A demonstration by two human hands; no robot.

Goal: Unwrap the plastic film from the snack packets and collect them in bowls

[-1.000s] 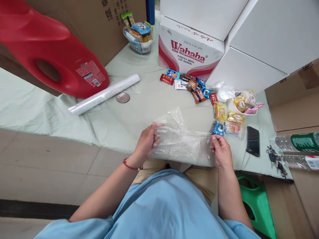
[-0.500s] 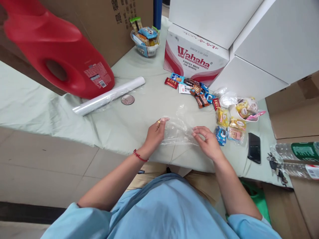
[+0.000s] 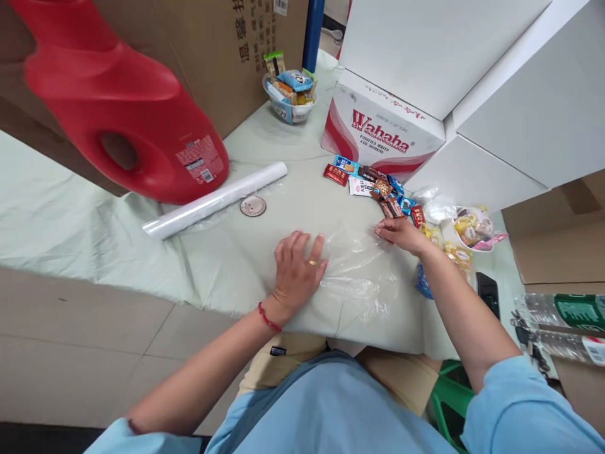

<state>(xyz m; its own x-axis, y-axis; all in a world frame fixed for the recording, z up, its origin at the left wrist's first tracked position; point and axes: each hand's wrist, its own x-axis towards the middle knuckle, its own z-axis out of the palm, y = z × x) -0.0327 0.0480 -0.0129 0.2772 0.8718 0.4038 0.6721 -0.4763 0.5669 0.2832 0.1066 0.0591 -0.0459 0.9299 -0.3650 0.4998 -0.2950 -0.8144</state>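
Observation:
A thin clear plastic bag [image 3: 354, 271] lies spread on the cloth-covered table in front of me. My right hand [image 3: 399, 233] pinches its far right edge between thumb and fingers. At the bag's left side my left hand [image 3: 300, 268] rests palm down with its fingers apart, the fingertips near or on the plastic. Beyond my right hand, several wrapped snacks [image 3: 391, 208] lie in a loose row. A roll of plastic bags [image 3: 215, 200] and a round metallic disc [image 3: 253, 205] are to the left, untouched. My right forearm covers some yellow and blue packets.
A big red jug [image 3: 142, 113] stands at the left, a snack-filled clear bowl [image 3: 290, 101] at the back. Behind the snacks is a Wahaha carton [image 3: 378, 129]. Rightward are a white container [image 3: 467, 233], a phone [image 3: 488, 293], keys [image 3: 529, 337] and plastic bottles [image 3: 562, 312].
My right hand has moved away from me with the bag's edge, spreading the bag wider. My left hand has opened from its pinch and turned palm down. The view has shifted slightly.

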